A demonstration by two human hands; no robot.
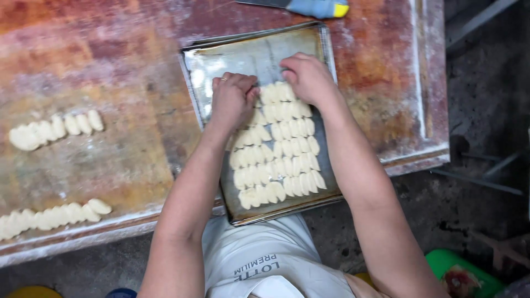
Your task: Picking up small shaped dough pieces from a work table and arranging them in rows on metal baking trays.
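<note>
The left hand (232, 99) is curled nearly closed, fingers bent under and pressed down on the far end of a row of pale dough pieces (274, 146) on the tray (254, 55). Whether it pinches a piece cannot be told; the fingertips are hidden. The right hand (308, 77) lies beside it, fingers bent loosely and close together, their tips on the topmost dough pieces and the bare tray just beyond them. More dough rows run from under both sets of fingers back toward the person. Well off to the left of the left fingers, two loose dough rows (52, 128) lie on the floured table (110, 66). Beyond the right fingers, past the tray's edge, rests a tool handle (320, 8).
</note>
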